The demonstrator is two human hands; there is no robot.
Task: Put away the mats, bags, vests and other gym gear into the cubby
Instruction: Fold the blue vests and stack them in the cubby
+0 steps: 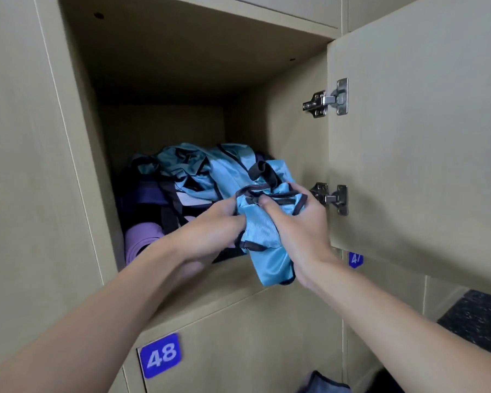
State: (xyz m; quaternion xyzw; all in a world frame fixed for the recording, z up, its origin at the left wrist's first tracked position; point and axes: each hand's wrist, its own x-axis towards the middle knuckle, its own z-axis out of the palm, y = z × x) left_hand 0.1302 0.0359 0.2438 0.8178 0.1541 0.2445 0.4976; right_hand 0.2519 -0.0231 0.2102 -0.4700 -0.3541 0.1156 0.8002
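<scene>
Soft even light, cubby point(165, 80) interior shadowed, wide-angle bending at edges.

Your left hand point(210, 225): fingertips hidden behind the blue vest point(264, 242). Your left forearm covers the near end of the purple mat point(139, 242). The dark item point(142, 194) above that mat lies mostly under the heaped vests point(193, 168); its kind cannot be told. The back wall of the cubby point(165, 129) is in deep shadow. The open door point(423, 137) covers the top of a number plate point(355, 260); its second digit is unclear. A dark cloth point(323, 384) is cut off by the bottom edge.
</scene>
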